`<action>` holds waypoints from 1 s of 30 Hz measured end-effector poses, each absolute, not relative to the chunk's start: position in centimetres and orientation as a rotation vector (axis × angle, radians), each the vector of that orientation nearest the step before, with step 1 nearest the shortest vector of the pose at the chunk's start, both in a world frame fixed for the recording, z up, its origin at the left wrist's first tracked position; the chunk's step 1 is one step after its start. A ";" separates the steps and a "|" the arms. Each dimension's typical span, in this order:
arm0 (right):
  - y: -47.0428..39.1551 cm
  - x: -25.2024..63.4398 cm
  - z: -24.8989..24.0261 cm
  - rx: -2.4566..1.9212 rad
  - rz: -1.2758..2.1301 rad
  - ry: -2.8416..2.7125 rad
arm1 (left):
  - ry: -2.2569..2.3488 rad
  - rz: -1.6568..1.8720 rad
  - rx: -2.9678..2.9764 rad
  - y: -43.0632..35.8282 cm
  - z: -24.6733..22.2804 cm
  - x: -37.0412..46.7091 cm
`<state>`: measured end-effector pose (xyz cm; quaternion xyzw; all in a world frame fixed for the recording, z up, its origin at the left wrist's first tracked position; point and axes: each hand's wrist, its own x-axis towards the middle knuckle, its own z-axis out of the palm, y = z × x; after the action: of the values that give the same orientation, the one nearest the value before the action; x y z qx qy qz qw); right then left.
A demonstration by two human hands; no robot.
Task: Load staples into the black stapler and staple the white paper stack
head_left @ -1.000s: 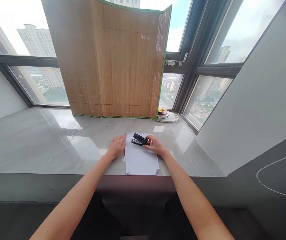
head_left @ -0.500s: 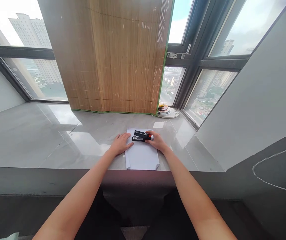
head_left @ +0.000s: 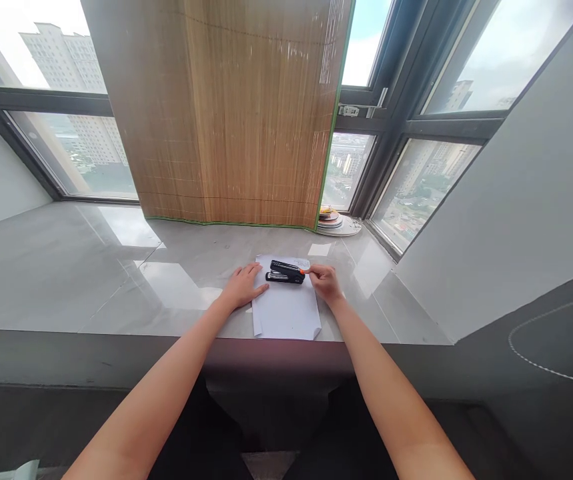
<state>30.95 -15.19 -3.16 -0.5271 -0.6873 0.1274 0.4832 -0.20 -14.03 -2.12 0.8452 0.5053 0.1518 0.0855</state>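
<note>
A black stapler [head_left: 285, 272] lies across the upper part of a white sheet of paper [head_left: 286, 310], with a small orange part at its right end. My left hand [head_left: 241, 287] rests flat with fingers spread over the paper's left edge, its thumb pointing toward the stapler. At the stapler's right end, my right hand [head_left: 325, 283] is closed, thumb and finger pinching at the orange part. The paper's lower corners curl up, and some print shows near its top right.
The paper lies on a glossy grey tiled sill [head_left: 166, 307], close to its front edge. A bamboo blind [head_left: 236, 120] hangs behind. Stacked plates [head_left: 339, 225] stand in the far right corner by the window. A beaded cord [head_left: 531, 360] hangs at right.
My right hand has shifted from gripping the stapler's body to a closed pinch at its right end. My left hand and the paper stay in place.
</note>
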 end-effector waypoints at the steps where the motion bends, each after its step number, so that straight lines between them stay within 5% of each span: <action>1: -15.1 30.9 -3.2 -1.313 0.307 -1.667 | 1.526 0.459 2.514 -14.1 -2.1 -0.2; 30: -14.3 31.4 -3.3 -1.631 0.413 -1.586 | 1.555 0.508 2.447 -14.3 -1.7 -0.1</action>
<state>31.42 -14.30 -3.30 -0.6456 -0.6278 0.1633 0.4031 -0.11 -14.34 -1.66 0.8273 0.5256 0.1717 0.0989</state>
